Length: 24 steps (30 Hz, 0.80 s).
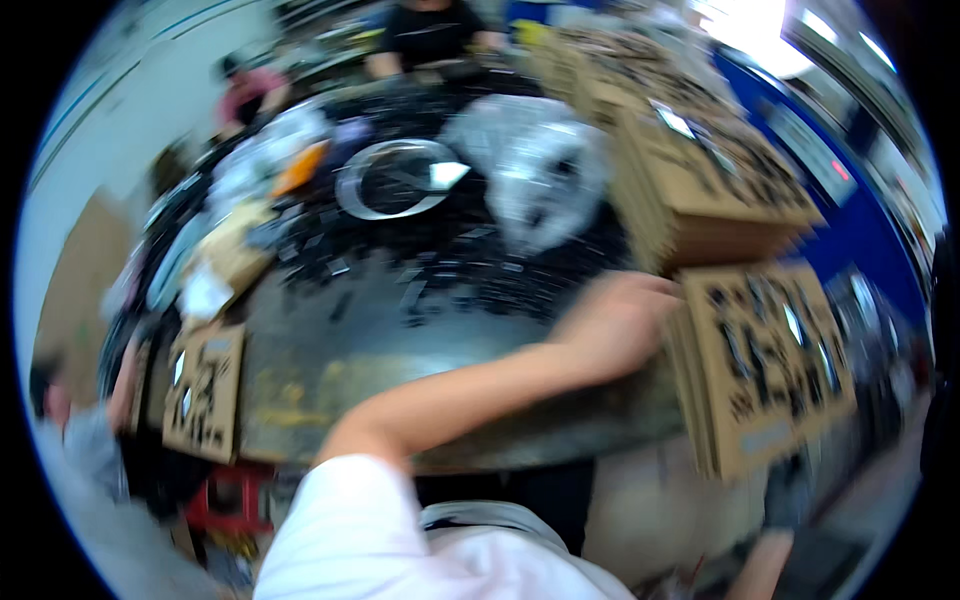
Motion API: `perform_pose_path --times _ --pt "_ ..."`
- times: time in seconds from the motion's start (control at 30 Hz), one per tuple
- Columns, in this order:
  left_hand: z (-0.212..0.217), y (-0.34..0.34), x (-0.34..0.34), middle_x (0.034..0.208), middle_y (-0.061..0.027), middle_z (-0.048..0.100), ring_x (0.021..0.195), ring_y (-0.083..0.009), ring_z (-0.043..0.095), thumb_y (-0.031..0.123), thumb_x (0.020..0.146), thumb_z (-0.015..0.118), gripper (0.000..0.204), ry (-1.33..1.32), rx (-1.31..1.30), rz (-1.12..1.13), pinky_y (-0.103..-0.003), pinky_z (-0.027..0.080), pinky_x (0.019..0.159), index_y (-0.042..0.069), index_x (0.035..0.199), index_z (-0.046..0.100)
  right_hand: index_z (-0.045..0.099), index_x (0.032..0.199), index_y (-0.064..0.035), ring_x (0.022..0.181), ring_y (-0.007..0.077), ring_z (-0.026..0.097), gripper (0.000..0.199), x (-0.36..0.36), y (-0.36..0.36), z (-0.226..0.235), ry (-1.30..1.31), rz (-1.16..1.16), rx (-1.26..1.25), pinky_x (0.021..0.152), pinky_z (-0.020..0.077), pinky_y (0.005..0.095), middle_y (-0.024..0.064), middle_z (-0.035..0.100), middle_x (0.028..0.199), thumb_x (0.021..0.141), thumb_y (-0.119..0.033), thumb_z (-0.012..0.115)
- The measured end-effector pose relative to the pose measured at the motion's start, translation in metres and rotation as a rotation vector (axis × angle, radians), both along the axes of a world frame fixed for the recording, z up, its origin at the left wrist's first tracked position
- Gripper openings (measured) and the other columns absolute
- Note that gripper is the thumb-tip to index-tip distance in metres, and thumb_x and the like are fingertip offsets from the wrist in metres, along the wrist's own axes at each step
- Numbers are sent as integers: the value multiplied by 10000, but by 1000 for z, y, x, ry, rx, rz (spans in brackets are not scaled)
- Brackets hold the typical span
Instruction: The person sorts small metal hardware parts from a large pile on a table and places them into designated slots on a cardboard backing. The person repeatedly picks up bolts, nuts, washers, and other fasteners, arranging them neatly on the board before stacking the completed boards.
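Cardboard stack (737, 448) — blurred left hand (620, 322) beside its edge, right hand (762, 566) lower; cannot tell either grip.

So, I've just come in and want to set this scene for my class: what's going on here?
A person in white stretches the left hand across to the near edge of a stack of cardboard sheets with dark pieces on top; blur hides whether it grips. The right hand is low at the lower right, its hold unclear. Small black parts lie scattered on the table near a clear plastic bag. Someone in a black top is across the table.
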<state>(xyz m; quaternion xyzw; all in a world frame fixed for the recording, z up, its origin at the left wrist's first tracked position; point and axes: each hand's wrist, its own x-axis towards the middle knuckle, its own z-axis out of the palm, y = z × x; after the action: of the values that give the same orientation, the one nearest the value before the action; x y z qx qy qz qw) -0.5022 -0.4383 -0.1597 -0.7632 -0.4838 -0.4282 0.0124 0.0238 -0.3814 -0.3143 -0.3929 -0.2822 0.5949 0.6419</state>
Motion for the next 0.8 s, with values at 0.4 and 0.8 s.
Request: perform_pose_path --times 0.4,0.8 --pt "-169 -313 -174 1335 -154 486 1196 -327 531 101 1039 461 305 -92 -386 1345 -428 483 980 35 1328 533 628 1213 -27 920 221 653 340 -74 77 124 -1178 -303 413 839 526 322 99 688 1001 909 -178 657" --pt "-181 -338 -150 1262 -156 547 1155 -341 530 52 998 498 217 69 -247 1314 -422 462 936 -11 1181 595 639 1260 -77 1132 336 625 571 -137 113 175 -1936 63 281 1008 465 427 184 683 1176 801 -395 759"
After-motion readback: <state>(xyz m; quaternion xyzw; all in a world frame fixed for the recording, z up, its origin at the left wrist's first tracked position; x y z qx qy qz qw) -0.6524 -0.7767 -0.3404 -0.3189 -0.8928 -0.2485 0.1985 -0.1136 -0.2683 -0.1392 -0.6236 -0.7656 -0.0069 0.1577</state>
